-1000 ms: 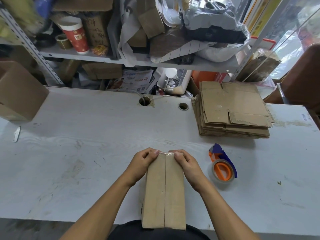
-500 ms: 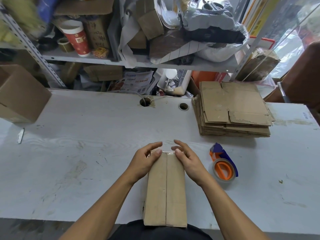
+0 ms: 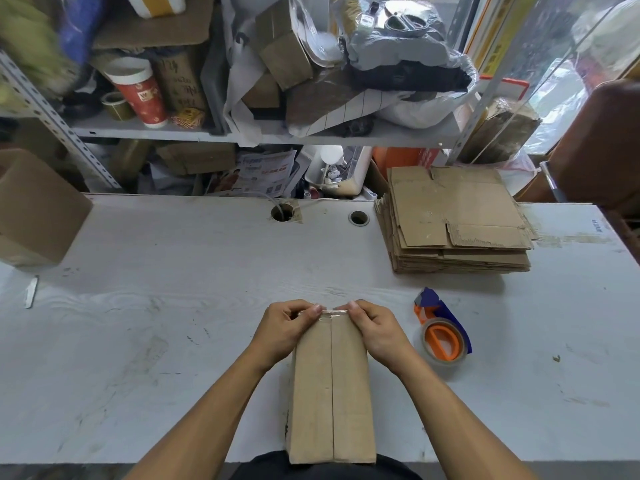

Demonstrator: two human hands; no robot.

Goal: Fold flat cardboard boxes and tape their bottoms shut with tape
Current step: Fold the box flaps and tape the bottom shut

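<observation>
Scuffed white table (image 3: 173, 341), brown corrugated box (image 3: 330, 386)

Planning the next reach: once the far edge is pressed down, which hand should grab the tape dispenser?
Right. The tape dispenser lies just beside the right hand; the left hand would have to cross the box.

A red paper cup (image 3: 138, 93) stands on the cluttered shelf (image 3: 214, 135) behind the table (image 3: 173, 306).

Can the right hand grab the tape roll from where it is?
Probably yes. The tape roll lies on the table just beside the right hand, with nothing between them. But that hand and the left hand are both pressing the box at its far end, so it must let go first.
</observation>
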